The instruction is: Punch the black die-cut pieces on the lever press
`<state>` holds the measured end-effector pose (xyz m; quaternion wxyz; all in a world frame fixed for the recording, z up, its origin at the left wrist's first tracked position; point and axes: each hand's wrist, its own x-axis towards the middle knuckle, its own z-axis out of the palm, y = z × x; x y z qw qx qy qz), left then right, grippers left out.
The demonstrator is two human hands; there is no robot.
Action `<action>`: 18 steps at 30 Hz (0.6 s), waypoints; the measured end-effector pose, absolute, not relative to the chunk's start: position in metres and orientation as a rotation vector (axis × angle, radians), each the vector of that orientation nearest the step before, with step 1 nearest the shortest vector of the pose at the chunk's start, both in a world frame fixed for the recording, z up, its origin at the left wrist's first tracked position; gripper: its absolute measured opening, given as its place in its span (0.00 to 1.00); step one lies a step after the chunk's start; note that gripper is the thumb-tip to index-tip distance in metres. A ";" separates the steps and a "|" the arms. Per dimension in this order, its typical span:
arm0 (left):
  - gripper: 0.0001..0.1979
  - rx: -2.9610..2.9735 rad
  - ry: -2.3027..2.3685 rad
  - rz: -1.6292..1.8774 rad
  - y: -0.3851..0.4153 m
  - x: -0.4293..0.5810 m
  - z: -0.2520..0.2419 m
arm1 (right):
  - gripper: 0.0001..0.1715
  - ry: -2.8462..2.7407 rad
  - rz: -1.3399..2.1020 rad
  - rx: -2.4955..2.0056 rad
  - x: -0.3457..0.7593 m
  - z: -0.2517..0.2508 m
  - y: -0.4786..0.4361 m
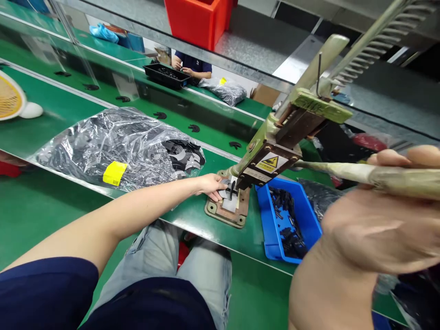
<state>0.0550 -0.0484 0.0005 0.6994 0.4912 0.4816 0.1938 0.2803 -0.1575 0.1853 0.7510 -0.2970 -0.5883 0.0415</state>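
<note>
Left hand (210, 184) obscures grey piece (224, 194); right hand (378, 229) grips cropped lever (402, 182).

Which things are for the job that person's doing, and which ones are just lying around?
Seem part of the job:
press, its lever in the right grip
grey piece at the left grip
clear bag of black and grey pieces
blue bin of small black parts

Probably just lying about:
yellow-meshed thing, far left
crumpled blue plastic, across the line

Left hand (210, 185) holds grey part (224, 194) at press base (236, 222); right hand (378, 224) grips lever (347, 171). From base: blue bin (271, 247), three o'clock; plastic bag (92, 146), ten o'clock.
</note>
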 end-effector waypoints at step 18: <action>0.27 1.248 0.777 0.511 -0.137 0.012 0.047 | 0.09 -1.486 0.672 -1.160 0.209 -0.025 -0.186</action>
